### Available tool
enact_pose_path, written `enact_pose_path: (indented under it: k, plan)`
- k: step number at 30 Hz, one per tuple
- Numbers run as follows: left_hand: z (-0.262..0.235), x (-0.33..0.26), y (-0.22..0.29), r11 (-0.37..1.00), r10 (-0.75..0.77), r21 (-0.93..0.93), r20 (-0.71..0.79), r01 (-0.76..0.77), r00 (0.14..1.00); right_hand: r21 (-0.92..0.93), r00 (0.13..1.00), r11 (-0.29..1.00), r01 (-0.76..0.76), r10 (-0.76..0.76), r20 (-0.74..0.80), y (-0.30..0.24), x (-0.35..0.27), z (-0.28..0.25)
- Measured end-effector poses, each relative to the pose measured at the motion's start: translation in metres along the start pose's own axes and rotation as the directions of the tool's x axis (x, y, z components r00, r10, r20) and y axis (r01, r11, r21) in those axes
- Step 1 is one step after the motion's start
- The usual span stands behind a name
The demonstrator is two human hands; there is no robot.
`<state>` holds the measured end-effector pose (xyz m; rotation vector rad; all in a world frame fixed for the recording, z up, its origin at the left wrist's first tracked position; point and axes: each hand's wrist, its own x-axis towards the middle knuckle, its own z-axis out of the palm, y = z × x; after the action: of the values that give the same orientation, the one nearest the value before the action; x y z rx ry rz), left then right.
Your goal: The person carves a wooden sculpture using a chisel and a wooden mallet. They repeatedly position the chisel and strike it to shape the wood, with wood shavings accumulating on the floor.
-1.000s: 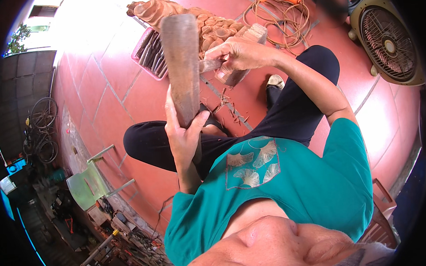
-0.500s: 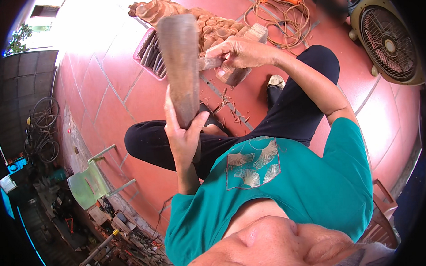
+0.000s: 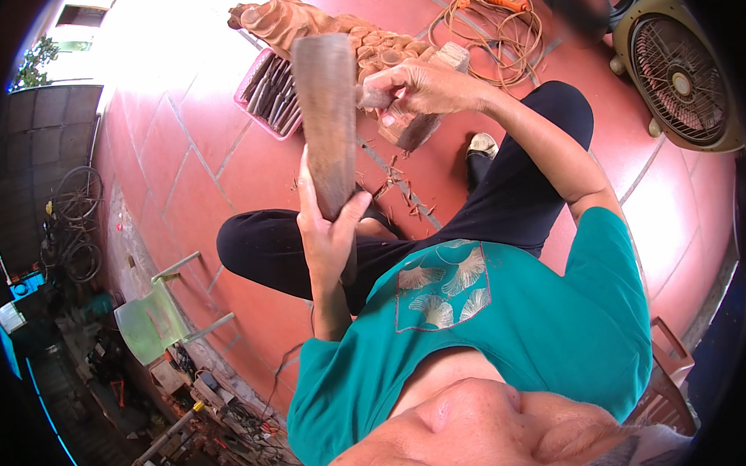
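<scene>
A person in a teal short-sleeved shirt and black trousers sits on a floor of large reddish-brown tiles [image 3: 214, 156], seen from above through a curved wide lens. The left hand [image 3: 328, 230] is closed around the narrow lower end of a thick wooden mallet [image 3: 328, 111], fingers and thumb wrapped tight on the handle; the mallet is a worn, dull brown club, round in section and widening to a flat top, held upright in front of the chest. The right hand [image 3: 421, 87] is curled in a fist about a short tool, its end poking out toward the mallet; what kind of tool it is cannot be told. This hand rests on a pale, rough block of wood [image 3: 410, 125] standing on the floor just beyond the knees. Behind the block lies a large orange-brown wood carving [image 3: 300, 18] with rounded, knobbly relief. Beside it, to the left, a pink plastic tray [image 3: 257, 101] holds a row of slim dark-handled tools. Thin wood chips [image 3: 396, 187] are scattered on the tiles near the crossed legs. A coiled orange cable [image 3: 497, 31] lies at the top, and a round beige fan [image 3: 684, 74] with a wire grille stands at the upper right
</scene>
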<state>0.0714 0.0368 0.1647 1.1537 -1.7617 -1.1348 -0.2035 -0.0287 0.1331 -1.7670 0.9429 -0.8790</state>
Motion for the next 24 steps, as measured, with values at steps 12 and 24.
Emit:
enact_pose_path:
  k: [12, 24]
  plan:
    - [-0.019, 0.019, -0.005, 0.941, -0.093, -0.329, -0.034, 0.077, 0.995, -0.017, 0.98, 0.998, -0.056, 0.052, -0.194, 0.02, -0.006, -0.02]
    - [-0.056, 0.102, 0.02, 0.897, -0.157, -0.375, 0.22, 0.232, 0.963, 0.215, 0.923, 0.963, -0.163, 0.226, -0.311, 0.015, -0.012, -0.019]
